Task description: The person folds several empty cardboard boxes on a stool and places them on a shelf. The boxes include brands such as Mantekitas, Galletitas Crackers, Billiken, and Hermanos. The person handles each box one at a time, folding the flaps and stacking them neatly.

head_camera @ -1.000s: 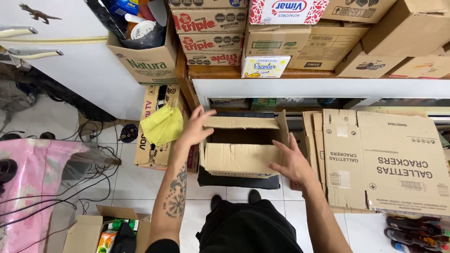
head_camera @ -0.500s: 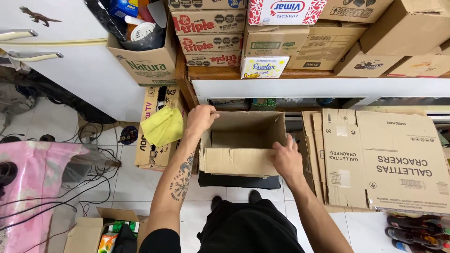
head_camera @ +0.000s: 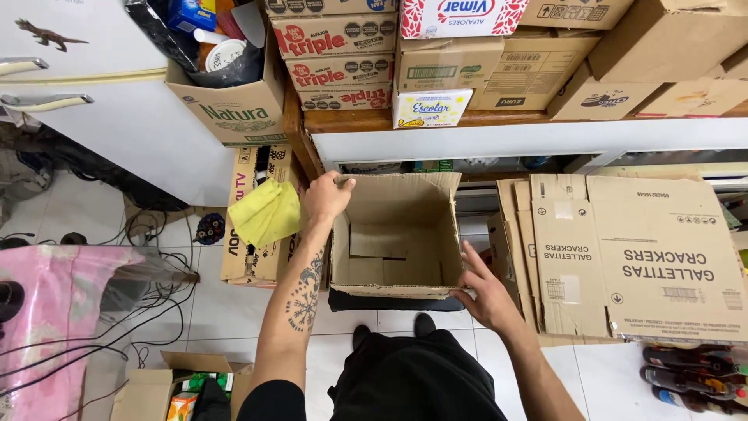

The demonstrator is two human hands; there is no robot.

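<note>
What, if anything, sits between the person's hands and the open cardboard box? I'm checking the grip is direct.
Nothing visible does. The left hand grips the far left corner of the open cardboard box bare, and the right hand presses its near right corner directly. The yellow cloth lies left of the left hand, apart from the box.

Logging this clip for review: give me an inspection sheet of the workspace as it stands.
Surface: white tiled floor.
Job's things: open cardboard box, flaps up, nothing seen inside.
Clutter: flattened cartons; yellow cloth; small open box of packets.
Grippers: left hand on the box's far left corner; right hand at its near right edge.
Cables: black cables on the floor, left.
Surroundings: shelf stacked with boxes; white fridge; pink sheet.
</note>
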